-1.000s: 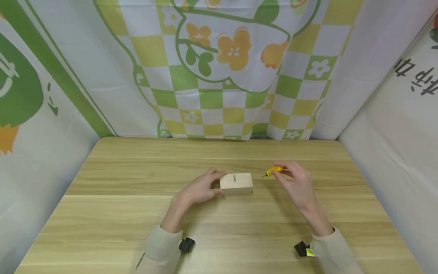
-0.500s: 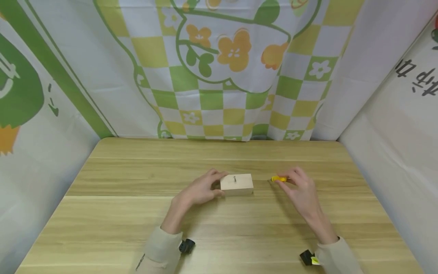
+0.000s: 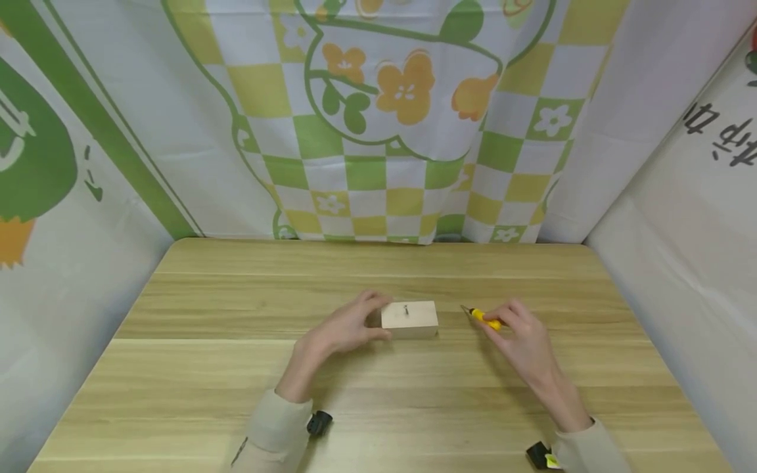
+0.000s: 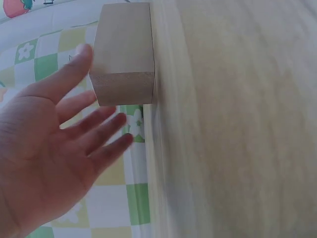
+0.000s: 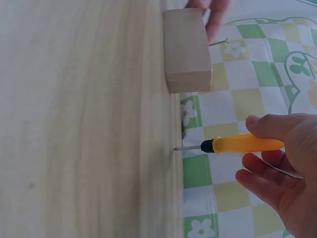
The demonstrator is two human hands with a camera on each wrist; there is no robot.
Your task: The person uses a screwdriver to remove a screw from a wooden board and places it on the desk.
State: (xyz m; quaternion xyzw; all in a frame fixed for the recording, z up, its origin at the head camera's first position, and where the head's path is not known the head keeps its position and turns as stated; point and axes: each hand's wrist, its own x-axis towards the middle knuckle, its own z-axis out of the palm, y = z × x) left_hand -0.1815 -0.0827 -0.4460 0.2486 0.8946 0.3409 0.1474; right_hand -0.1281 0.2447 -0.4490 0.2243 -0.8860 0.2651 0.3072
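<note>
A pale wooden block (image 3: 409, 319) lies on the table. Out of its top stands a thin metal fastener (image 5: 218, 43) with a flat head; any thread is too small to make out. My left hand (image 3: 338, 328) is at the block's left end, thumb on the near side and fingers on the far side. In the left wrist view its fingers are spread and relaxed, and the thumb is blurred beside the block's edge. Right of the block, my right hand (image 3: 526, 336) pinches a small screwdriver (image 5: 246, 143) with a yellow handle, its shaft pointing toward the block.
The wood-grain table (image 3: 248, 374) reaches back to a checked, flowered curtain (image 3: 367, 171). White printed sheets hang at the left (image 3: 53, 289) and right (image 3: 692, 263). A black wrist camera (image 3: 319, 424) sits at the left sleeve.
My right hand has come down and slightly right, and the screwdriver has turned so its tip points up and left. The block stays put; the left thumb and fingers have shifted slightly.
</note>
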